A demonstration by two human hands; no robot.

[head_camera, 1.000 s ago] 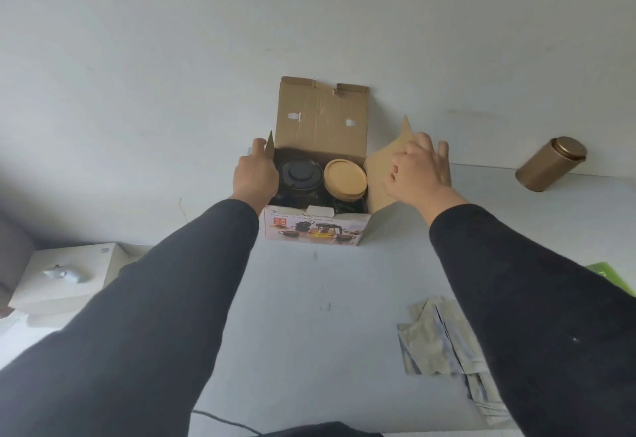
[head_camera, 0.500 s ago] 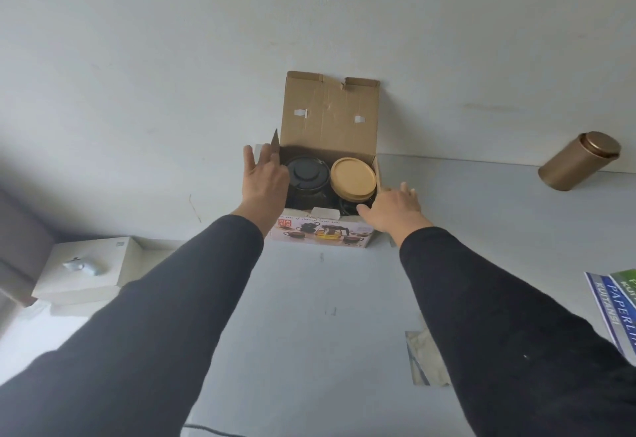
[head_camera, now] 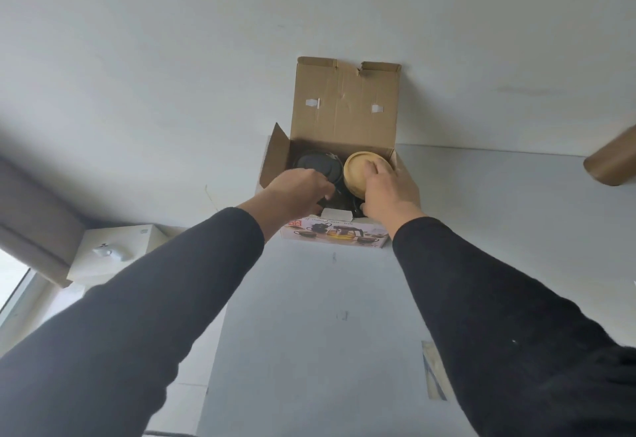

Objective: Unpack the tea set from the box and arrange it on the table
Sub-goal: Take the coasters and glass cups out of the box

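two hands reach into the open box (head_camera: 344,120): right hand (head_camera: 389,192) grips the tan round lid (head_camera: 361,170); left hand (head_camera: 296,189) curls by the dark lid (head_camera: 315,163), grip unclear.

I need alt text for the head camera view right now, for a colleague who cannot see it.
Both hands reach into an open cardboard box at the far edge of a grey table: the right hand rests on a round wooden lid, the left hand is by a dark lidded pot. A gold canister lies to the right.
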